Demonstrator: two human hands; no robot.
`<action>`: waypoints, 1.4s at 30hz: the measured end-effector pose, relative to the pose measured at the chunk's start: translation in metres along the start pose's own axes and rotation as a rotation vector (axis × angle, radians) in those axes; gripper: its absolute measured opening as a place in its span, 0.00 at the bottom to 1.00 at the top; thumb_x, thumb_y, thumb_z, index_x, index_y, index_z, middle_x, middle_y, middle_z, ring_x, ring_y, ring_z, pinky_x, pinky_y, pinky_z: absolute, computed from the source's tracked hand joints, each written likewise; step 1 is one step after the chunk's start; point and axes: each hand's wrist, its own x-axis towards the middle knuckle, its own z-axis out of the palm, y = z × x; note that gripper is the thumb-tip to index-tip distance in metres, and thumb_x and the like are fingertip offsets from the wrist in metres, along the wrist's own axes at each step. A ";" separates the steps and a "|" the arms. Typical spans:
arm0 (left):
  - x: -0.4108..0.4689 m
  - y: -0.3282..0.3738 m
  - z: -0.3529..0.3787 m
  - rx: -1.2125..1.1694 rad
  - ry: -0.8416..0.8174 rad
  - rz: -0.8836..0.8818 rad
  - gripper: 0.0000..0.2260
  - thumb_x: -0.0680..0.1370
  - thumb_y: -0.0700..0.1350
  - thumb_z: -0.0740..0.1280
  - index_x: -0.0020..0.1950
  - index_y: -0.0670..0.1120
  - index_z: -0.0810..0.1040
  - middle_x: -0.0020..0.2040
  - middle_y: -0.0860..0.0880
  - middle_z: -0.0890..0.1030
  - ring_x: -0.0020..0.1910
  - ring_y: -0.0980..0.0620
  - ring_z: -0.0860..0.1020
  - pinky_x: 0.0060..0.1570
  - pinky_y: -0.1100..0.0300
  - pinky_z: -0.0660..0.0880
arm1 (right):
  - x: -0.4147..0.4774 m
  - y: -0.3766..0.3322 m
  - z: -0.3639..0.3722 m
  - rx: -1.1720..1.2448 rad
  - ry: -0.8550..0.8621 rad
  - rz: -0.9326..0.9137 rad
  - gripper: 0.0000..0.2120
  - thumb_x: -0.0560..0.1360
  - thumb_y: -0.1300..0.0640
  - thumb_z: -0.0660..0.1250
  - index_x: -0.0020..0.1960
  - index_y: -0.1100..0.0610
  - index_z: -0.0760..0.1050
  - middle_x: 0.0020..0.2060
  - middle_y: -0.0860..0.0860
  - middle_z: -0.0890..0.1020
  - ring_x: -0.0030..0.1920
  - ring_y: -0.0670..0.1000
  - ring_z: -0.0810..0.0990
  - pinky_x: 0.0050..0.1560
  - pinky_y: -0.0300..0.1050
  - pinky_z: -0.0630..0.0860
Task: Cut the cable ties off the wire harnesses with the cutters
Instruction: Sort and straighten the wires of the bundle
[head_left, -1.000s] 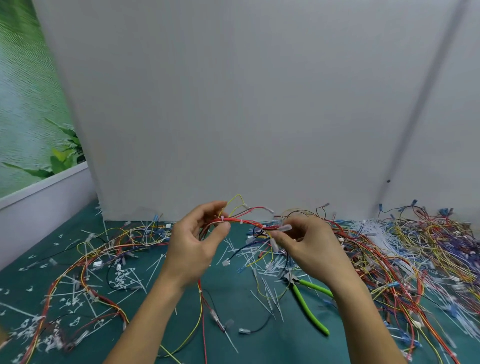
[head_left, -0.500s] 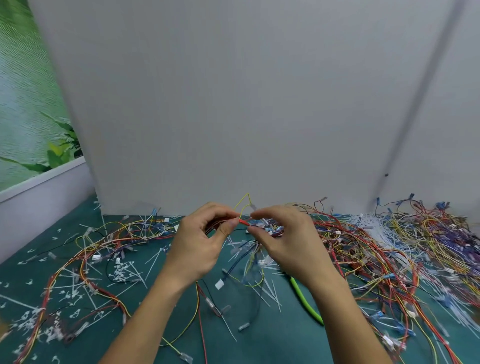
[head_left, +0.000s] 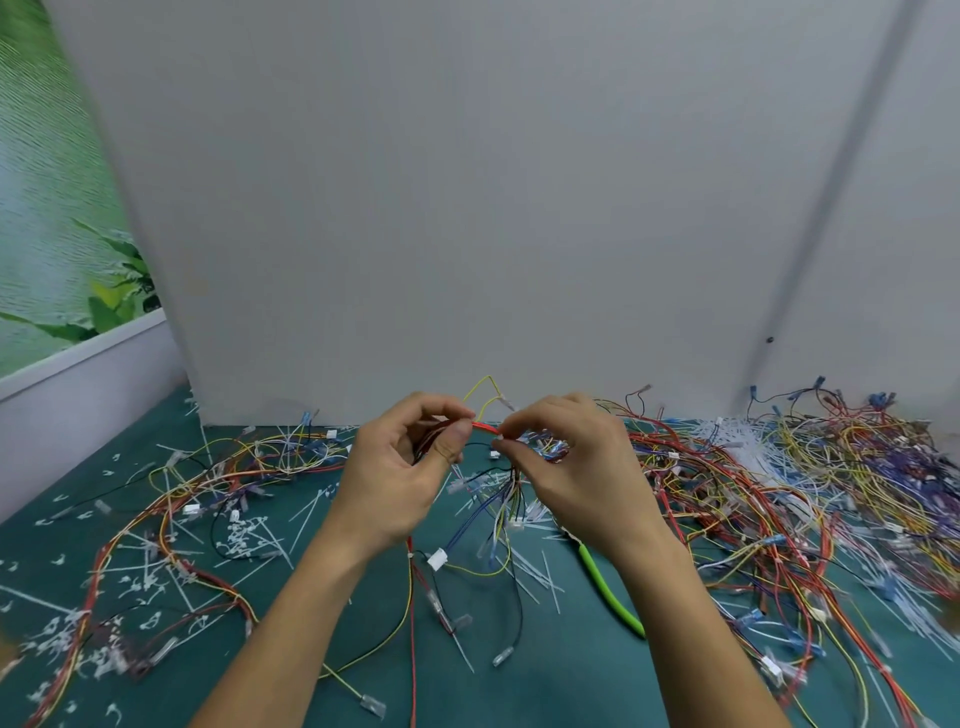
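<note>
At the centre of the frame I hold the wire harness (head_left: 485, 427) up off the green tabletop (head_left: 545, 675). My left hand (head_left: 400, 467) pinches the red bundle between thumb and curled fingers, and my right hand (head_left: 571, 462) pinches it just beside, drawing the short stretch between them straight, I judge to hunt for a cable tie, though I cannot make one out there. The cutters (head_left: 610, 592) lie unheld under my right wrist, lower right of centre, near enough to grab, beside the heap of harnesses (head_left: 805, 493) at right
</note>
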 end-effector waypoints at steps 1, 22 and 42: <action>0.000 0.001 -0.001 -0.006 -0.005 0.002 0.04 0.77 0.47 0.72 0.51 0.52 0.84 0.41 0.51 0.84 0.39 0.54 0.81 0.45 0.63 0.78 | 0.000 0.000 0.000 0.012 0.020 -0.005 0.04 0.74 0.58 0.79 0.46 0.52 0.85 0.41 0.39 0.83 0.47 0.50 0.77 0.50 0.36 0.70; 0.003 0.013 -0.007 -0.105 0.227 -0.035 0.03 0.77 0.49 0.73 0.49 0.51 0.85 0.33 0.54 0.78 0.30 0.55 0.72 0.34 0.67 0.72 | 0.003 0.001 -0.017 0.438 -0.125 0.368 0.06 0.76 0.64 0.74 0.49 0.55 0.85 0.39 0.49 0.88 0.41 0.43 0.87 0.39 0.35 0.80; -0.003 0.017 0.002 -0.134 -0.069 -0.096 0.10 0.83 0.33 0.61 0.58 0.41 0.80 0.43 0.41 0.85 0.39 0.51 0.81 0.43 0.62 0.77 | 0.003 -0.012 -0.015 -0.010 0.037 0.094 0.08 0.73 0.48 0.78 0.50 0.48 0.87 0.50 0.42 0.83 0.58 0.50 0.77 0.62 0.61 0.72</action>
